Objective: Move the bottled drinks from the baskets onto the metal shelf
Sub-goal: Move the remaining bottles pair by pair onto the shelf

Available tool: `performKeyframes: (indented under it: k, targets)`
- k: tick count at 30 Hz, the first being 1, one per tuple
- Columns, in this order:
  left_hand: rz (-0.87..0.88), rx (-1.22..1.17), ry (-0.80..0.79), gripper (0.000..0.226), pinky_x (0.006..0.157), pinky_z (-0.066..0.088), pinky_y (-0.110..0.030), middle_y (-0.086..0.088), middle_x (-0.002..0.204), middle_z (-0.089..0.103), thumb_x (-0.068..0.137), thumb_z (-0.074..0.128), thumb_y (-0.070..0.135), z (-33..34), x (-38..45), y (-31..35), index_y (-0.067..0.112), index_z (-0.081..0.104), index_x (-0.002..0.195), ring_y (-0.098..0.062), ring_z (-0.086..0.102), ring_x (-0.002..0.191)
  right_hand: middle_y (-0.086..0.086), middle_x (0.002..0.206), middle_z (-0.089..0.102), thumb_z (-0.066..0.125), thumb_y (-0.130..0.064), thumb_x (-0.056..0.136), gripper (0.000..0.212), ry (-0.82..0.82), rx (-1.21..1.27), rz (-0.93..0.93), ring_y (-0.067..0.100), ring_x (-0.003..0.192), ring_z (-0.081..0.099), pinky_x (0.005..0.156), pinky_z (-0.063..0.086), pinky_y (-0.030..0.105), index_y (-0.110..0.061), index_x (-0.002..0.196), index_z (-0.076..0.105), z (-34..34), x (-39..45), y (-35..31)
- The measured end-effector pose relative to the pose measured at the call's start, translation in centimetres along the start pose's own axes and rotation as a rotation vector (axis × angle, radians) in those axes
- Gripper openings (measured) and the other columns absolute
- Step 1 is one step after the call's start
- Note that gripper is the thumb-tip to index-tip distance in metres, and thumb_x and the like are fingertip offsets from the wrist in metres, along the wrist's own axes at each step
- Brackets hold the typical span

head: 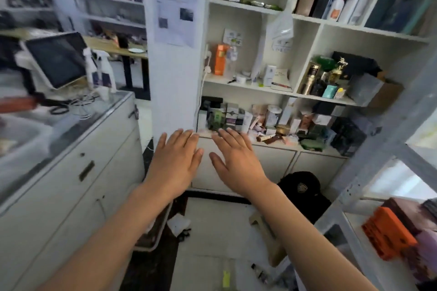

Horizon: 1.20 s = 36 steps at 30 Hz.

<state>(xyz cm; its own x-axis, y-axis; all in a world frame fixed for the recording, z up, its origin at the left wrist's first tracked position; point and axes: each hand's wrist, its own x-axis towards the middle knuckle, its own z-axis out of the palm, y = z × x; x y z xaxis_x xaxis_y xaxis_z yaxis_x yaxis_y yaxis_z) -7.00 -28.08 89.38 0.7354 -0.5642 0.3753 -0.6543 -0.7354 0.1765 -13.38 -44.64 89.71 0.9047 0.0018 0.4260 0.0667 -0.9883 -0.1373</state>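
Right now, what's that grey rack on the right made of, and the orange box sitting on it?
The grey rack looks like painted metal: thin angled posts with a matte, speckled grey coat. The orange box seems to be hard plastic, judging by its moulded ribs and even, bright colour, though blur leaves that uncertain.

The shelving unit (305,19) is white. The carton (221,59) on it is orange. The crate (387,234) at lower right is orange. The cap (301,184) on the floor is black. The counter (71,172) cabinet is off-white. The screen (55,60) is black with a white frame.

Both forearms are bare to the frame's lower edge, with no sleeves. The left hand (176,160) and right hand (237,160) are ungloved, without rings or watch.
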Motion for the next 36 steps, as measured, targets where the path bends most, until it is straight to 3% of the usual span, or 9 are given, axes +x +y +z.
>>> performKeyframes:
  k: [6,12,17,23,29,32,36]
  targets:
    - [-0.208,0.043,0.015,0.06,0.119,0.016,-0.047,-0.005,0.15,0.041,0.098,0.016,0.045,-3.2,-4.8,-14.5,0.015,0.04,0.144,-0.023,0.03,0.142,0.008,0.157,0.038,0.047,-0.037,0.102,0.052,-0.062,0.096,-0.149,0.024,0.15,0.023,0.124,0.004,0.043,-0.016,0.149,0.043,7.3,7.9,-12.4]
    - [-0.382,0.101,0.061,0.046,0.114,0.024,-0.048,-0.006,0.142,0.05,0.101,0.035,0.039,-5.5,-10.0,-25.9,0.014,0.051,0.136,-0.026,0.04,0.135,0.011,0.155,0.042,0.051,-0.035,0.1,0.051,-0.11,0.156,-0.286,0.027,0.148,0.029,0.124,0.009,0.044,-0.014,0.146,0.047,13.8,13.3,-23.9]
    - [-0.528,0.145,0.073,0.048,0.117,0.019,-0.045,-0.001,0.145,0.046,0.102,0.029,0.042,-7.0,-13.4,-32.5,0.018,0.046,0.14,-0.021,0.034,0.138,0.009,0.157,0.038,0.05,-0.035,0.099,0.054,-0.195,0.21,-0.445,0.024,0.149,0.024,0.125,0.005,0.042,-0.015,0.149,0.043,17.7,16.6,-31.7]
    - [-0.734,0.149,0.114,0.044,0.112,0.028,-0.043,-0.002,0.139,0.053,0.102,0.034,0.039,-7.9,-15.6,-39.2,0.016,0.052,0.135,-0.022,0.044,0.13,0.009,0.154,0.042,0.052,-0.033,0.099,0.051,-0.252,0.321,-0.571,0.026,0.147,0.03,0.123,0.011,0.041,-0.013,0.146,0.048,22.7,21.6,-38.9]
    - [-0.951,0.185,0.142,0.039,0.092,0.045,-0.037,-0.004,0.121,0.064,0.101,0.038,0.039,-6.7,-15.9,-46.0,0.016,0.059,0.125,-0.024,0.058,0.106,0.012,0.154,0.042,0.054,-0.032,0.099,0.052,-0.348,0.434,-0.65,0.028,0.146,0.032,0.12,0.016,0.039,-0.012,0.146,0.047,29.7,27.8,-43.9]
    - [-1.092,0.154,0.155,0.038,0.086,0.046,-0.034,-0.004,0.122,0.063,0.101,0.041,0.039,-5.5,-15.5,-48.3,0.016,0.057,0.126,-0.023,0.058,0.106,0.011,0.153,0.043,0.053,-0.031,0.099,0.051,-0.406,0.466,-0.684,0.028,0.143,0.034,0.119,0.024,0.04,-0.012,0.146,0.046,32.5,30.3,-46.2]
    - [-1.322,0.2,0.161,0.038,0.081,0.049,-0.036,-0.008,0.119,0.06,0.097,0.047,0.039,-4.1,-14.6,-51.2,0.014,0.054,0.124,-0.026,0.057,0.103,0.011,0.145,0.05,0.051,-0.028,0.1,0.047,-0.487,0.481,-0.734,0.031,0.132,0.044,0.106,0.038,0.04,-0.012,0.144,0.047,35.8,33.1,-49.2]
